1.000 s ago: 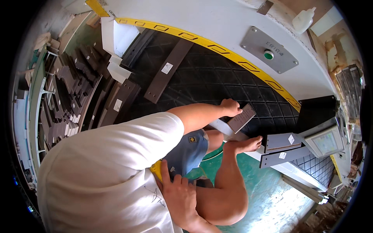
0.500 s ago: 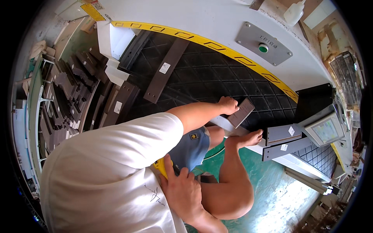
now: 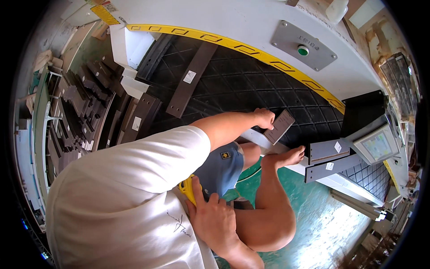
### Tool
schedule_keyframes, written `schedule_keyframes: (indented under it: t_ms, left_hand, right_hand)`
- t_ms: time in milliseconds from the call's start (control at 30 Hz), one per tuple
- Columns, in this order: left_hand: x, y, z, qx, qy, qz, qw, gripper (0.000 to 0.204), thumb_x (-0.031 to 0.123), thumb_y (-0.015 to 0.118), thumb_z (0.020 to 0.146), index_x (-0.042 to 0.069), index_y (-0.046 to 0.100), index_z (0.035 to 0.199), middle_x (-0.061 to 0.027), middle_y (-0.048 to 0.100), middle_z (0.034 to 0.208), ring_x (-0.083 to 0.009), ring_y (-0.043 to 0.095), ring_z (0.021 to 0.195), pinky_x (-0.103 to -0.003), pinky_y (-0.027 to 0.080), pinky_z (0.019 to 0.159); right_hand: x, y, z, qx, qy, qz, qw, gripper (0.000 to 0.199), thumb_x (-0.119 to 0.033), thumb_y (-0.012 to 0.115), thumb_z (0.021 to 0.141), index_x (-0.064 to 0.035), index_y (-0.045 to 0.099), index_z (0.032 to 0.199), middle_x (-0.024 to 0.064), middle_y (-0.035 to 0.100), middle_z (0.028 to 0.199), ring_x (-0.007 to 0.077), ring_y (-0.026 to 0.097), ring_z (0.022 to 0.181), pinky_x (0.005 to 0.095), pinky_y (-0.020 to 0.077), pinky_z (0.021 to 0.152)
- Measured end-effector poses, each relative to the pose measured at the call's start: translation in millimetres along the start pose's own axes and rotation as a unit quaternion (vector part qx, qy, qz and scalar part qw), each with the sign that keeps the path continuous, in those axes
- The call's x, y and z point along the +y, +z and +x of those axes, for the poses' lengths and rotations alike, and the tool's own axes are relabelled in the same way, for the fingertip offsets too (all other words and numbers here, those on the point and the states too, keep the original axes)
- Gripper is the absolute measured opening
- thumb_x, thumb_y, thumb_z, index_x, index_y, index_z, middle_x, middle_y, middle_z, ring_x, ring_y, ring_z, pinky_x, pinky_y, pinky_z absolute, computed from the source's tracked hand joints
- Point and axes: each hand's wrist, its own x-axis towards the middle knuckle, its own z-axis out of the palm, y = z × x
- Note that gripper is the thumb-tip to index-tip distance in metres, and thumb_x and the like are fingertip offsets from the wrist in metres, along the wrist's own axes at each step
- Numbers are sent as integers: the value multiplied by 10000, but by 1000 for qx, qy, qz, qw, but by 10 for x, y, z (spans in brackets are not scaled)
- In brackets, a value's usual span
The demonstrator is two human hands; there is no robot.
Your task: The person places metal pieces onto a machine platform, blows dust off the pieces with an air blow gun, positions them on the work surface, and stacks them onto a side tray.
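Observation:
At the machine's front edge, my left hand (image 3: 264,119) is closed, its curled fingers at the left edge of a smartphone (image 3: 280,127). The phone's face is turned up toward me, with faint lines on its screen. Low in the view, against my white shirt, my right hand (image 3: 215,222) is wrapped round a yellow-and-black handheld thing (image 3: 187,188). My palm and the shirt hide most of it, so its kind does not show. My bare foot (image 3: 291,157) rests on the machine's edge, right of the phone.
Behind the phone lies a black grid-patterned bed (image 3: 242,85), with a dark brown panel (image 3: 192,80) on it. Two more panels (image 3: 329,152) lie beside a tilted screen (image 3: 376,144). A green button (image 3: 303,50) sits on the white housing. Many dark boards (image 3: 85,103) fill a rack at left.
The view has shifted slightly. My left hand stays at the phone, and my right hand keeps its grip on the yellow thing.

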Motion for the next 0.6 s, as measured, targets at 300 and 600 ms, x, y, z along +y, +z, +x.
schedule_keyframes:
  t_ms: [300, 600]
  left_hand:
    - [-32, 46, 53, 36, -42, -24, 998, 407, 521, 790, 888, 159, 777, 1074, -100, 806, 1129, -315, 745, 1138, -504, 562, 944]
    - [-2, -102, -53, -25, -2, 2, 1000, 534, 508, 937, 736, 146, 757, 1085, -74, 797, 1132, -291, 741, 1126, -444, 567, 925]
  right_hand:
    - [-4, -34, 2, 8, 19, 4, 1000, 630, -453, 643, 1045, -179, 528, 1601, 131, 636, 753, 292, 677, 597, 423, 568, 545]
    - [-8, -59, -4, -4, 8, 1, 1000, 626, -457, 640, 1046, -181, 535, 1598, 124, 639, 752, 284, 676, 594, 415, 571, 535]
